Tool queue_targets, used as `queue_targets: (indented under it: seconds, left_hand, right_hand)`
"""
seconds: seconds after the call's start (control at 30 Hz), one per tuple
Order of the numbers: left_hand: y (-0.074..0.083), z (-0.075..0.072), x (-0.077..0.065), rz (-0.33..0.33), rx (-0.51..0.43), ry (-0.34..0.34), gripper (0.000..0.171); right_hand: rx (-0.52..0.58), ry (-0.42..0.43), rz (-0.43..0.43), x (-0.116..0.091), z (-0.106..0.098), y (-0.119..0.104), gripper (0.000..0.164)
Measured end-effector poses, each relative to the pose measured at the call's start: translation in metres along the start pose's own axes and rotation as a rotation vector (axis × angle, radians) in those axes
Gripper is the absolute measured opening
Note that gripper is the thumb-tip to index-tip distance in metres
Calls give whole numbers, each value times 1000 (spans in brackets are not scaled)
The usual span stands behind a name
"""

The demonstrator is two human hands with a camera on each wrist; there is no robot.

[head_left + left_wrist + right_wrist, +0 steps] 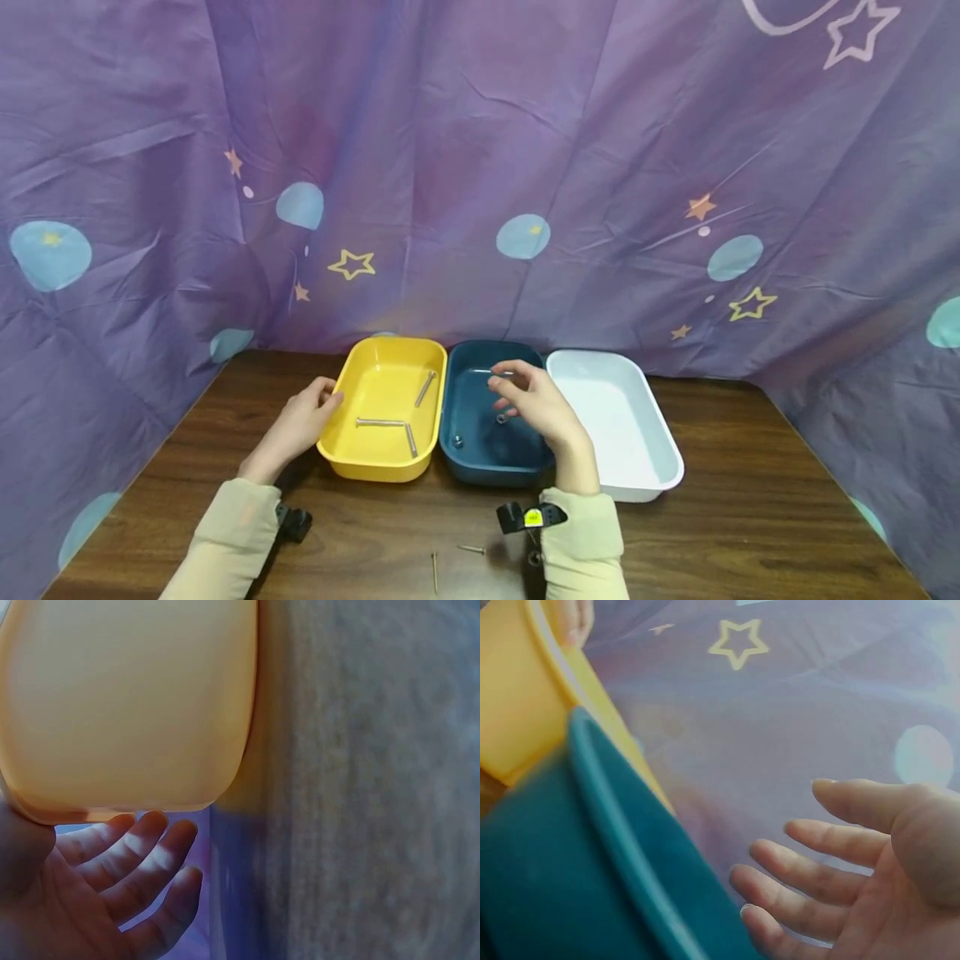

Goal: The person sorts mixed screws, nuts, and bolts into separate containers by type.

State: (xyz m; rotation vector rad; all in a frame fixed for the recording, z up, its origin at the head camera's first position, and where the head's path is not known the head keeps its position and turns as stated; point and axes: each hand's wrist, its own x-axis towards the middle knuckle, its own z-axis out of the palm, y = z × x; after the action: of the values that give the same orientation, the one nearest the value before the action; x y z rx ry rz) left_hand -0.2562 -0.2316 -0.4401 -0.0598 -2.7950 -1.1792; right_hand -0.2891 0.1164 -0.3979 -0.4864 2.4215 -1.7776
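My left hand (300,421) is at the left rim of a yellow tray (382,471), its fingers loosely bent alongside the outer wall in the left wrist view. Inside that tray lie three long silver bolts, one bolt (425,388) off by itself near the right wall. Over the dark blue tray (480,475) hovers my right hand (543,408), fingers spread and slightly bent, nothing between them. Beneath it, a nut (502,418) shows on the blue tray's floor, and another nut (457,442) sits near the front left corner.
A white tray (607,417) stands right of the blue one, partly behind my right wrist. On the brown wooden table (735,500), two thin screws, one a short screw (472,548), lie in front of the trays. A small nut (535,558) is beside my right sleeve. Purple cloth hangs behind.
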Motion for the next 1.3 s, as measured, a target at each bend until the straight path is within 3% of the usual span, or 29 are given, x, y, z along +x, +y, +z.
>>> queue_targets:
  seconds: [0.37,0.7,1.1,1.3]
  left_hand:
    - [1,2,2,-2,-11,-9,31]
    - [1,2,1,14,5,6,31]
    - [2,-1,-2,17,20,-3,32]
    - [1,1,-2,21,22,-6,32]
  right_hand:
    - [-107,-30,-58,-31,-30,-18,30]
    - [-114,-48,-102,-57,-48,-20,28]
    - [-39,-255,-42,-93,-52,-1,31]
    - [-65,-297,-18,-107,-53,3,28]
